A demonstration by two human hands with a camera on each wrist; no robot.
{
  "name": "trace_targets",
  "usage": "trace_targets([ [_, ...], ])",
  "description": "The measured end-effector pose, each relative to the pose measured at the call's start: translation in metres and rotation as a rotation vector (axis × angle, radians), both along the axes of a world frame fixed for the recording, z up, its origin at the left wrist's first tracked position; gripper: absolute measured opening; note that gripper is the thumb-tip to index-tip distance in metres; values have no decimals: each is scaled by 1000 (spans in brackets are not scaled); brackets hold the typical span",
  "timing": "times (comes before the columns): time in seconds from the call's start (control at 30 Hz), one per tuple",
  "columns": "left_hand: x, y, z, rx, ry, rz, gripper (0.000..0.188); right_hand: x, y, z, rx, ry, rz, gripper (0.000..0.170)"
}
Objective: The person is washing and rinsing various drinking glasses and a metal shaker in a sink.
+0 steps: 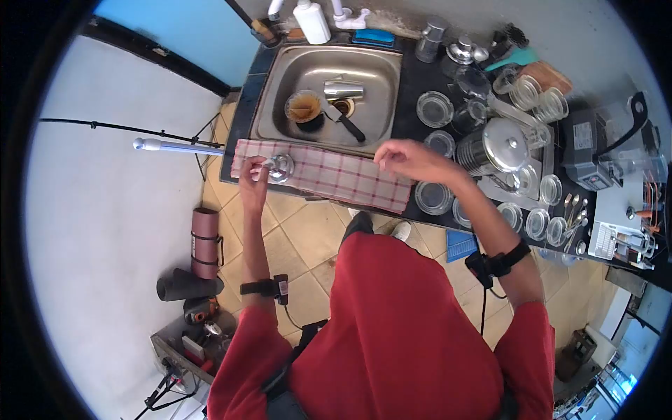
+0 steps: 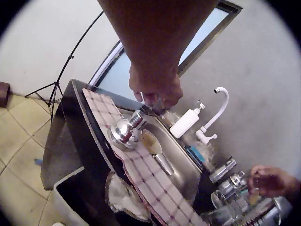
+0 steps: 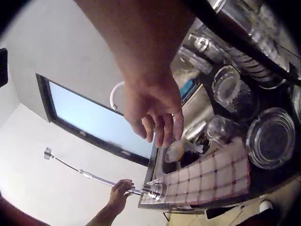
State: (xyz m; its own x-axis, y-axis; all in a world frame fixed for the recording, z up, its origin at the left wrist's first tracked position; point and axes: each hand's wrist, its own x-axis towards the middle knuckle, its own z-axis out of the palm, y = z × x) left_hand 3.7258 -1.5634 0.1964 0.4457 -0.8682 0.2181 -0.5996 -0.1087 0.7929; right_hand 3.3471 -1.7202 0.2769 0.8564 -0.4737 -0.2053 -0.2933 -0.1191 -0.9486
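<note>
My left hand (image 1: 253, 178) is at the left end of a checkered cloth (image 1: 336, 175), thumb and fingertips around the narrow neck of a chrome shaker top (image 1: 281, 168). In the left wrist view, the shaker top (image 2: 125, 133) has a wide rounded base on the cloth and a neck pointing up toward the fingers. My right hand (image 1: 413, 159) hovers over the cloth's right part, its fingers loosely bent and holding nothing; the right wrist view shows these fingers (image 3: 160, 127) hanging down. A metal tumbler (image 1: 343, 89) lies in the sink beside a brown-stained filter cone (image 1: 304, 106).
The steel sink (image 1: 269, 70) is behind the cloth, with a black-handled utensil (image 1: 350, 128) in it. Right of it crowd upturned glasses (image 1: 434, 110), a large lidded metal pot (image 1: 505, 143) and spoons (image 1: 574, 210). A white bottle (image 1: 312, 22) stands behind the sink.
</note>
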Motion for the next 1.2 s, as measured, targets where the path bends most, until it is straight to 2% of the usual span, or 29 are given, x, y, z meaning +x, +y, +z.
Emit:
trace_targets([
  [0.07, 18, -2, -15, 66, -88, -16, 26, 21, -21, 19, 87, 13, -19, 20],
  [0.1, 26, -6, -25, 16, -243, -87, 31, 31, -36, 19, 29, 23, -45, 19],
  [0.2, 17, -8, -25, 56, -140, -98, 38, 64, -85, 16, 0, 29, -117, 19],
  [0.27, 23, -10, -34, 77, -273, -227, 44, 88, -117, 13, -54, 121, -214, 20],
  [0.33, 26, -11, -32, 123, -194, -217, 45, 104, -151, -4, -93, 162, -245, 22],
  [0.4, 29, -12, -24, 167, -121, -205, 46, 121, -182, -17, -391, 284, -413, 26],
  [0.43, 30, -12, -20, 193, -86, -199, 46, 128, -193, -18, -392, 291, -400, 26],
  [0.5, 34, -13, -13, 219, -47, -180, 46, 139, -214, -18, -549, 347, -529, 38],
  [0.53, 36, -13, -12, 214, -50, -191, 46, 143, -223, -20, -548, 350, -518, 38],
  [0.6, 40, -12, -11, 217, -46, -199, 46, 152, -233, -23, -649, 451, -622, 55],
  [0.63, 41, -13, -11, 180, -64, -205, 45, 155, -234, -23, -648, 454, -615, 55],
  [0.7, 45, -13, -11, 143, -79, -211, 45, 157, -236, -23, -653, 454, -652, 70],
  [0.8, 51, -15, -9, 164, -59, -199, 45, 160, -244, -29, -710, 452, -678, 75],
  [0.87, 53, -17, -8, 224, 105, -185, 41, 160, -253, -40, -779, 440, -684, 76],
  [0.9, 52, -19, -7, 221, 108, -188, 41, 160, -258, -44, -845, 424, -684, 78],
  [0.97, 49, -19, -5, 138, 681, -10, 38, 159, -269, -53, -883, 412, -666, 77],
  [1.0, 51, -22, 4, 141, 793, -45, 40, 160, -271, -57, -917, 391, -645, 77],
  [1.03, 49, -25, 1, 148, 787, -30, 40, 161, -272, -61, -905, 383, -636, 77],
  [1.1, 43, -36, -3, -172, 1327, 67, 46, 165, -278, -60, -890, 396, -601, 74],
  [1.13, 45, -41, -1, -213, 1404, -16, 48, 168, -275, -58, -922, 411, -591, 71],
  [1.2, 42, -53, 5, -250, 1448, -41, 46, 176, -270, -52, -867, 426, -633, 71],
])
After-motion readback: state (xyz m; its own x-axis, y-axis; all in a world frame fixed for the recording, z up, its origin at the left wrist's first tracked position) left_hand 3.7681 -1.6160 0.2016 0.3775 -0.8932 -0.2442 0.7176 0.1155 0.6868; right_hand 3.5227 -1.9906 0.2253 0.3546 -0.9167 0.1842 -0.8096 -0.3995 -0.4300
